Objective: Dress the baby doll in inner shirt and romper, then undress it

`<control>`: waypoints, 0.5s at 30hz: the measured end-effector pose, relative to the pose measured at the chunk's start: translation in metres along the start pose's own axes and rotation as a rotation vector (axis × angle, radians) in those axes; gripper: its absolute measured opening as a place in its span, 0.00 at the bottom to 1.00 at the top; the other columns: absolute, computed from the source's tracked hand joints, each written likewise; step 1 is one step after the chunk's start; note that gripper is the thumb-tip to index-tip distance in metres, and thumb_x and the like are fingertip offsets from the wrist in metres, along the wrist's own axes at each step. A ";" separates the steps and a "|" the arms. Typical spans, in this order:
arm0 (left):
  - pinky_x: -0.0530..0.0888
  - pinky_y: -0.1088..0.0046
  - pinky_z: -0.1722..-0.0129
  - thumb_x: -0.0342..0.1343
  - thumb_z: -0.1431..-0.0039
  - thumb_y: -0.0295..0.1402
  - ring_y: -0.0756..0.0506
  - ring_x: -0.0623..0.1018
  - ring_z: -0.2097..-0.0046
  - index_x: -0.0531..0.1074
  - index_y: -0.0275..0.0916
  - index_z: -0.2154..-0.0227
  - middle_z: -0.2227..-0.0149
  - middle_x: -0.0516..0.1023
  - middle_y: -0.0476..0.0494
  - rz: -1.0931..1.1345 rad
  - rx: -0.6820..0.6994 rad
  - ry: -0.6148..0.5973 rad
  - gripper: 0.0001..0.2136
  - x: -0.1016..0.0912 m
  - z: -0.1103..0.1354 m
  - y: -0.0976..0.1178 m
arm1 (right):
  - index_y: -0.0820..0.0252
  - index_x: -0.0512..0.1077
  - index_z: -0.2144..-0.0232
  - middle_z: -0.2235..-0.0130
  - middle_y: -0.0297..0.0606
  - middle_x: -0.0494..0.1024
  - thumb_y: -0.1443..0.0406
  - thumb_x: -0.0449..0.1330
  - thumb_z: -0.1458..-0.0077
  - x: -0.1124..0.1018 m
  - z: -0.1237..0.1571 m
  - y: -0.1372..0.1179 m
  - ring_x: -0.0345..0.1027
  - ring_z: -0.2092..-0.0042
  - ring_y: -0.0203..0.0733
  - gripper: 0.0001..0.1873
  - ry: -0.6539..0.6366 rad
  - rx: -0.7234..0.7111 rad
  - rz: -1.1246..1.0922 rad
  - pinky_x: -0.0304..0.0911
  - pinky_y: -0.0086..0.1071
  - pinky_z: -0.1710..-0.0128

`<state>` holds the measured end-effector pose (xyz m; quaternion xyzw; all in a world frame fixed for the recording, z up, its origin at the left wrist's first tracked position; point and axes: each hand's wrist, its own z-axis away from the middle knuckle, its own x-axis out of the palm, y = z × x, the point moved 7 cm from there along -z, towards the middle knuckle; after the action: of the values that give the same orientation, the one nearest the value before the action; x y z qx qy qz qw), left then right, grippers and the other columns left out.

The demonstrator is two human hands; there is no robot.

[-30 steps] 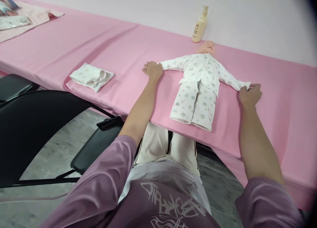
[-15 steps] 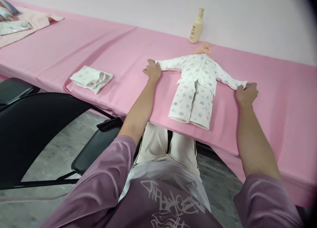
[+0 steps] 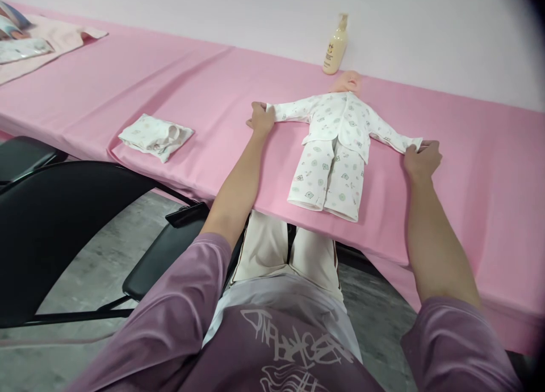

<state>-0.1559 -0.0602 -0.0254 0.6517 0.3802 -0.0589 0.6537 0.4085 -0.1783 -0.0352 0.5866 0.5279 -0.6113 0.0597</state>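
A baby doll [image 3: 348, 82] lies on its back on the pink-covered table, its head toward the wall. It wears a white printed long-sleeved jacket [image 3: 336, 115] and matching trousers [image 3: 313, 176]; the jacket's lower hem overlaps the trousers' top. My left hand [image 3: 261, 117] is closed on the cuff of the sleeve at the left. With my right hand [image 3: 422, 158] I pinch the other sleeve's cuff. Both sleeves are stretched out sideways. No doll hands or feet show beyond the cuffs and trouser ends.
A pump bottle [image 3: 335, 49] stands against the wall behind the doll's head. Folded white printed cloth [image 3: 155, 135] lies left on the table [image 3: 213, 97]. Farther left is a pale pink towel [image 3: 70, 37] with packaged items. Black folding chairs [image 3: 76, 205] stand at the table's front left.
Both hands keep hold of the cuffs and stay nearly still. The whole view has shifted very slightly; the doll and clothes lie as before.
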 end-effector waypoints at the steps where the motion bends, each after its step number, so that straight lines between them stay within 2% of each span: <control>1: 0.63 0.49 0.23 0.57 0.21 0.38 0.33 0.84 0.32 0.70 0.50 0.46 0.43 0.88 0.42 0.000 -0.002 0.009 0.06 0.000 0.000 0.000 | 0.54 0.66 0.49 0.49 0.47 0.82 0.69 0.61 0.31 0.000 0.000 0.000 0.80 0.42 0.56 0.11 -0.001 0.001 0.000 0.71 0.51 0.29; 8: 0.67 0.52 0.27 0.58 0.19 0.36 0.34 0.83 0.32 0.72 0.50 0.47 0.42 0.87 0.41 0.017 -0.021 0.089 0.04 -0.005 -0.001 -0.005 | 0.54 0.66 0.49 0.49 0.47 0.82 0.70 0.60 0.30 0.000 0.000 0.001 0.80 0.43 0.55 0.11 0.003 0.001 -0.001 0.71 0.49 0.30; 12: 0.68 0.51 0.26 0.57 0.16 0.34 0.37 0.82 0.34 0.70 0.45 0.44 0.38 0.84 0.39 0.029 -0.005 0.119 0.05 -0.010 0.000 -0.006 | 0.55 0.67 0.47 0.48 0.48 0.82 0.69 0.59 0.28 0.000 -0.002 0.002 0.78 0.42 0.54 0.10 0.019 0.011 -0.002 0.71 0.47 0.31; 15: 0.65 0.49 0.24 0.57 0.15 0.34 0.39 0.81 0.35 0.69 0.42 0.43 0.40 0.83 0.40 0.026 0.011 0.114 0.06 -0.009 0.001 -0.009 | 0.56 0.68 0.46 0.47 0.50 0.82 0.70 0.58 0.27 0.000 -0.002 0.004 0.78 0.42 0.54 0.11 0.029 0.019 0.007 0.70 0.47 0.32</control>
<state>-0.1675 -0.0659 -0.0273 0.6624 0.4080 -0.0150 0.6281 0.4122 -0.1783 -0.0370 0.5977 0.5210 -0.6074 0.0489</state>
